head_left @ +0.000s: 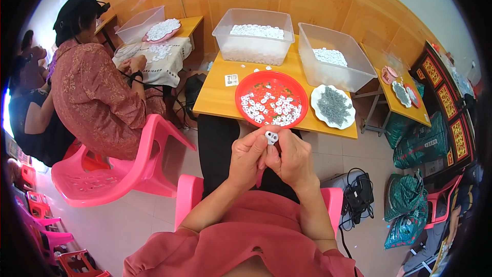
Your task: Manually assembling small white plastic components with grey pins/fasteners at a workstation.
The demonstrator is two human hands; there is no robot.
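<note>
A small white plastic piece with two dark holes is pinched between my two hands, above my lap and just short of the table edge. My left hand grips it from the left with thumb and forefinger. From the other side my right hand holds it, fingers curled in. Just beyond them a red round tray carries many similar white pieces. To its right, a white scalloped plate bears a heap of small grey metal parts, too small to name surely.
Two clear plastic bins with white pieces stand at the back of the wooden table. A co-worker sits at the left by a cloth-covered table. Green sacks and a black cable bundle lie at the right.
</note>
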